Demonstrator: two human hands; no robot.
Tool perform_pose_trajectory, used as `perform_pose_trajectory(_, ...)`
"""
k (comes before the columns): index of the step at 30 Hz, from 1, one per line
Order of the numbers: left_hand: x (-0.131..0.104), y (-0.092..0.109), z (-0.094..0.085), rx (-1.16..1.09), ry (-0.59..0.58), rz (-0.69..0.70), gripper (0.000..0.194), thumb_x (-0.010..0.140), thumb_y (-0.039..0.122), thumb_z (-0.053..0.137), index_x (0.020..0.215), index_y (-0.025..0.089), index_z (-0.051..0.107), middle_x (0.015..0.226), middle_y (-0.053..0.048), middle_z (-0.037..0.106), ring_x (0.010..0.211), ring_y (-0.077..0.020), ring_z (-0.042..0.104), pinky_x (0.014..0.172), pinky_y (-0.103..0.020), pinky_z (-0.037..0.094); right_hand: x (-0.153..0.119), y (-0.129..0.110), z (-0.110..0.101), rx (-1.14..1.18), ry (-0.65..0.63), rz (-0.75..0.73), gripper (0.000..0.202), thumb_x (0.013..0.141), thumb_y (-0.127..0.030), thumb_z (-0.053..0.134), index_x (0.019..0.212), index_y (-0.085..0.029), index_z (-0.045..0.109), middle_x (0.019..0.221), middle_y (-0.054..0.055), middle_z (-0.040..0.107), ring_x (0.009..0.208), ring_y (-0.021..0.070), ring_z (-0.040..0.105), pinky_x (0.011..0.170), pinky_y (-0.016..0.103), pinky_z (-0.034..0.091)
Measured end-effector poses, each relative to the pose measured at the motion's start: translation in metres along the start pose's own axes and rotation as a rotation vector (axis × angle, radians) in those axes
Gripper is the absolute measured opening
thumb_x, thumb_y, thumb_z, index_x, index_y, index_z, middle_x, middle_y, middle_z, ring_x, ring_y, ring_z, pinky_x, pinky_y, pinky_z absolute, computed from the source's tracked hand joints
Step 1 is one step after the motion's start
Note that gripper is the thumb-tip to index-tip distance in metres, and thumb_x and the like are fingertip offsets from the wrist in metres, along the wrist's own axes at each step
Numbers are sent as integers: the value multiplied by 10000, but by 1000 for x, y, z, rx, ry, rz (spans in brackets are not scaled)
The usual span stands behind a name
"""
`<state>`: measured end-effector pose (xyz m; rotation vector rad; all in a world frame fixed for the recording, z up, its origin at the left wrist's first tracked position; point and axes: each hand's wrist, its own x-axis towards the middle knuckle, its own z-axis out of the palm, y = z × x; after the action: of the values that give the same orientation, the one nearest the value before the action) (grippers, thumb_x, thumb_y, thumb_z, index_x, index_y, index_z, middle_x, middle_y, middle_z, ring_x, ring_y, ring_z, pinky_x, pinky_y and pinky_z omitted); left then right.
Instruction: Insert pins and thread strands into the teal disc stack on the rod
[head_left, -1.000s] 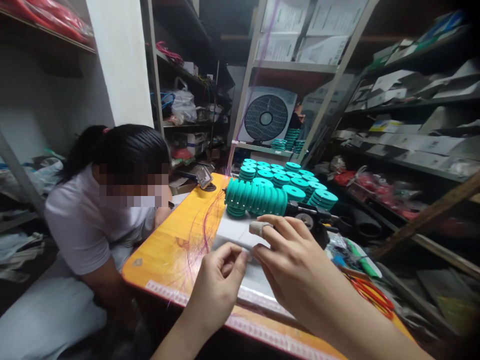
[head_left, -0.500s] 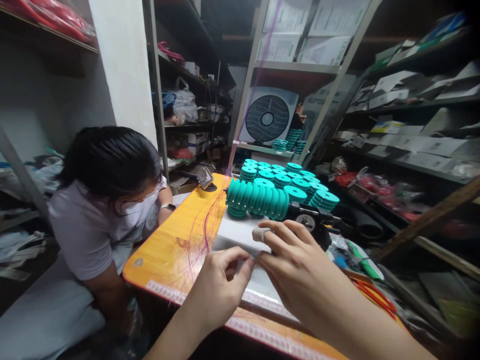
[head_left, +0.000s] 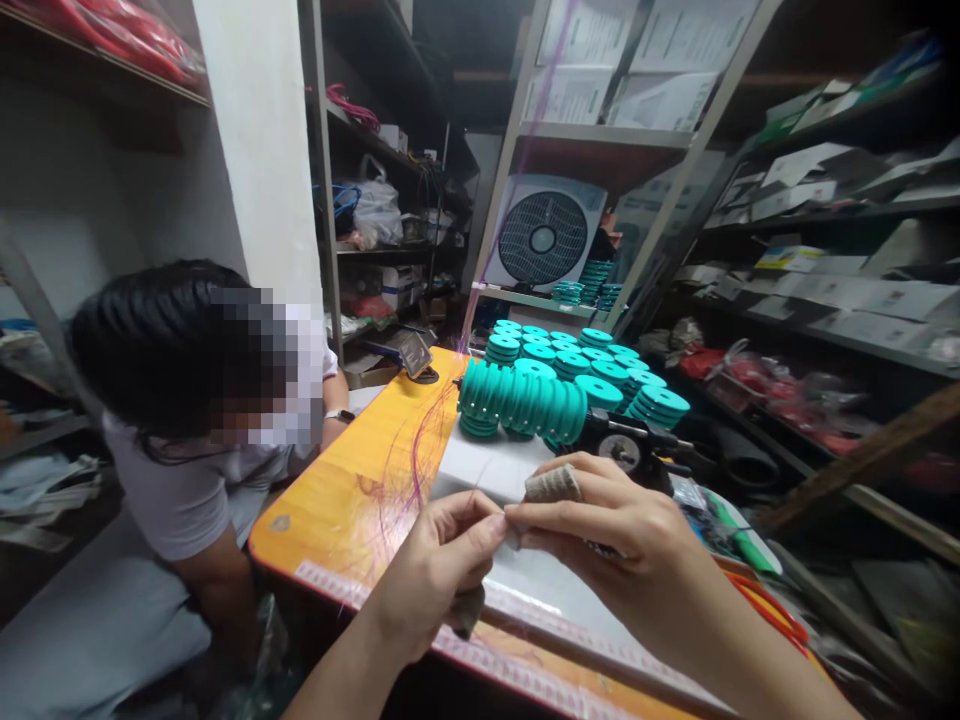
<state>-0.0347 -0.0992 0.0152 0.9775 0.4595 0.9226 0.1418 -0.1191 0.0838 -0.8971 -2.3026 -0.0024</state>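
Over the white surface (head_left: 487,462) on the orange table, my left hand (head_left: 450,560) is closed in a pinch, its thumb and forefinger meeting the fingertips of my right hand (head_left: 592,510). My right hand is also pinched, with a beige wrap (head_left: 553,484) around one finger. What lies between the fingertips is too small to make out. Just beyond the hands, a row of teal ribbed spools (head_left: 523,400) sits on a black winding device (head_left: 626,450). Fine reddish-purple threads (head_left: 414,450) trail across the table to the left.
Many teal spools (head_left: 600,390) stand in stacks behind the device. A person (head_left: 187,400) leans at the table's left side. A small stand (head_left: 415,355) is at the far table edge, a box fan (head_left: 544,238) behind. Orange cables (head_left: 772,610) lie at the right.
The view has shifted slightly. My right hand's fingers have closed in toward my left fingertips, and the left hand's fingers have curled. The person's head has moved left and lower.
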Motion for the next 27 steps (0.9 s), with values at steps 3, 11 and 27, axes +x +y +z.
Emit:
perform_pose_trajectory(3, 0, -1, 0, 135, 35, 57, 284, 825, 452, 610, 766, 180, 550, 443, 119, 258, 324, -9, 171, 304, -127, 235, -1, 2, 0, 15, 8, 15, 205, 855, -136, 607, 995, -251, 705, 837, 20, 671, 890, 166, 559, 751, 305, 461)
perform_pose_trajectory(11, -1, 3, 3, 375, 81, 146, 289, 846, 435, 585, 760, 159, 586, 493, 82, 359, 358, -11, 321, 344, -140, 242, -1, 4, 3, 48, 35, 62, 141, 851, -153, 615, 909, -239, 711, 784, 14, 671, 842, 159, 574, 704, 289, 467)
perform_pose_trajectory(27, 103, -13, -9, 22, 493, 346, 317, 725, 465, 658, 775, 175, 541, 542, 99, 363, 356, -2, 230, 305, -112, 210, 52, 75, 37, -720, 3, 126, 587, 859, -116, 366, 1420, 46, 305, 1447, 248, 371, 1377, 326, 260, 1128, 483, 288)
